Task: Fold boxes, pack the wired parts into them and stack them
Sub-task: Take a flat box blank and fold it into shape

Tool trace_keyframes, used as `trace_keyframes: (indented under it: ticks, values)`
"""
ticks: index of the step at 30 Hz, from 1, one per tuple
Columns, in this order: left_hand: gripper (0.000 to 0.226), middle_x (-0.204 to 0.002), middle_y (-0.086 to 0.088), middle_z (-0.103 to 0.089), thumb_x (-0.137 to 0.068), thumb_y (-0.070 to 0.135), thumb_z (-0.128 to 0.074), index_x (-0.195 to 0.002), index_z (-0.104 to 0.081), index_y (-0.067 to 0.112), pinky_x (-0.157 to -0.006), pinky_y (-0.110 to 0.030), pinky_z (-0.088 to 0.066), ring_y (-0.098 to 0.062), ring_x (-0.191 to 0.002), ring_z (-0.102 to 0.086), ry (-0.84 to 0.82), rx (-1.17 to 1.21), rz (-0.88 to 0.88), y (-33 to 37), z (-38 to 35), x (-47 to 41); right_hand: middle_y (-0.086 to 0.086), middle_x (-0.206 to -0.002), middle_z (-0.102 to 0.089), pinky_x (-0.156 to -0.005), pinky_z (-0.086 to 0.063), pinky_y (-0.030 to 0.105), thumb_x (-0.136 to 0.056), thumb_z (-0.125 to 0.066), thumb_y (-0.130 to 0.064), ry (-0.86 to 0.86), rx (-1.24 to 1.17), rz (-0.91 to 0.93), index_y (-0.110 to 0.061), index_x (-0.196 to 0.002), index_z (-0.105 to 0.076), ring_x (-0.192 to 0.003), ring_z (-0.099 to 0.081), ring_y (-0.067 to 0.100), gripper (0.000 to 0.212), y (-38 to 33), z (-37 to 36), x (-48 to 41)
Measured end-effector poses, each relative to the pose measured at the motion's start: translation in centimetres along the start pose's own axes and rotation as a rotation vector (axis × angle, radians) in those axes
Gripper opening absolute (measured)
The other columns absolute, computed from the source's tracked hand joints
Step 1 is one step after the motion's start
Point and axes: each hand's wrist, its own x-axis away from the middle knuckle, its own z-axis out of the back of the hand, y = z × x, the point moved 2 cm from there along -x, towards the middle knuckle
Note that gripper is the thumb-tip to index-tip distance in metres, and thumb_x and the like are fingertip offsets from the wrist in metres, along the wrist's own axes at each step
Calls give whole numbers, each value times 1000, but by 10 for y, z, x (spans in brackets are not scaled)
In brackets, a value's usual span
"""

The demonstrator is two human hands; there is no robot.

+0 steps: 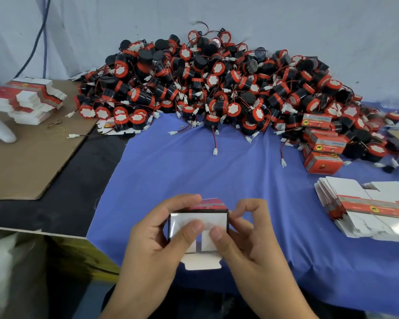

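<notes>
You've got the small box (199, 218) up off the blue cloth surface (217, 171), close to you, open end facing you. Both grips are closed around it: left grip (157, 238) wraps the left wall with fingers over the top, right grip (247, 238) does the same on the other side. Each thumb presses a white side flap (190, 246) inward. The tuck flap (200, 264) hangs loose below your thumbs, not closed yet.

Looks to me like you're closing one end. My tips:
- Push both side flaps fully flat and square before you bring the tuck flap up, or its tongue will catch on an edge.
- Squeeze the walls lightly. This card looks thin, and a hard pinch will probably bow the opening out of square.
- Crease the tuck flap on its score line first, then slide the tongue in.

The pile of wired parts (205, 84) sits at the far side of the cloth, black bodies with red rims and white plugs on thin leads. The finished boxes (323, 155) are over on the right. Flat box blanks (364, 212) lie near your right grip, with another stack (25, 100) on the cardboard sheet (32, 162) to the left.

As for labels, the boxes are red with a grey band and a yellow round logo with a dark animal shape. There's small print too, but it's too blurry to read, so no brand name from me.
</notes>
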Motion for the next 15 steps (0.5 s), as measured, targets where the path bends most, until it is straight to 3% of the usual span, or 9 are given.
trace_keyframes:
  ticks: [2, 3, 5, 7, 9, 11, 13, 15]
  values:
    - [37, -110, 4, -74, -78, 31, -77, -114, -72, 35, -77, -30, -59, -17, -101, -71, 34, 58, 32, -3, 1, -1, -7, -84, -65, -65, -42, 29, -96, -61, -47, -42, 61, 34, -25, -94, -48, -66, -50, 10, 26, 1, 3, 4]
    - [38, -108, 3, -74, -77, 29, -78, -114, -73, 34, -82, -34, -58, -17, -101, -71, 56, 88, 48, -4, 2, -1, -8, -87, -63, -68, -42, 33, -95, -59, -51, -98, 57, 31, -22, -96, -49, -67, -48, 15, 31, 2, 5, 6]
    - [38, -110, 3, -75, -76, 27, -79, -113, -73, 33, -87, -39, -54, -14, -108, -69, 72, 121, 54, -6, 3, -3, -9, -114, -66, -80, -49, 34, -92, -66, -45, -203, 9, 4, -19, -104, -48, -83, -61, 15, 33, 4, 9, 10]
    - [41, -111, 5, -74, -75, 36, -81, -115, -71, 34, -83, -32, -57, -12, -108, -69, 38, 95, 39, -4, 0, -2, 0, -124, -66, -84, -53, 27, -84, -78, -43, -172, 18, 18, -22, -101, -50, -98, -67, 17, 39, 3, 10, 11]
    - [43, -112, 7, -73, -77, 48, -76, -117, -71, 35, -76, -22, -57, -13, -105, -69, 21, 77, 13, 0, -5, 1, 3, -117, -69, -78, -53, 23, -79, -81, -47, -50, -26, 39, -22, -96, -51, -96, -67, 15, 43, 3, 7, 13]
    - [43, -119, 9, -71, -84, 60, -66, -120, -70, 36, -79, -19, -55, -11, -110, -67, 31, 91, -29, 5, -10, 5, 7, -117, -70, -78, -57, 34, -82, -79, -47, 13, -85, 44, -20, -102, -49, -101, -67, 21, 45, 4, 1, 15]
    - [50, -124, 7, -68, -88, 67, -58, -125, -67, 35, -83, -21, -55, -11, -112, -67, 26, 130, -52, 10, -13, 8, 9, -124, -68, -87, -58, 49, -87, -73, -40, 27, -150, 39, -29, -113, -48, -108, -67, 26, 38, 1, -5, 17]
    - [43, -127, 8, -67, -91, 56, -61, -128, -65, 34, -82, -16, -54, -9, -112, -67, 0, 138, -106, 15, -14, 9, 7, -130, -66, -92, -58, 48, -88, -69, -31, 22, -186, 30, -40, -124, -48, -114, -66, 29, 42, -2, -10, 18]
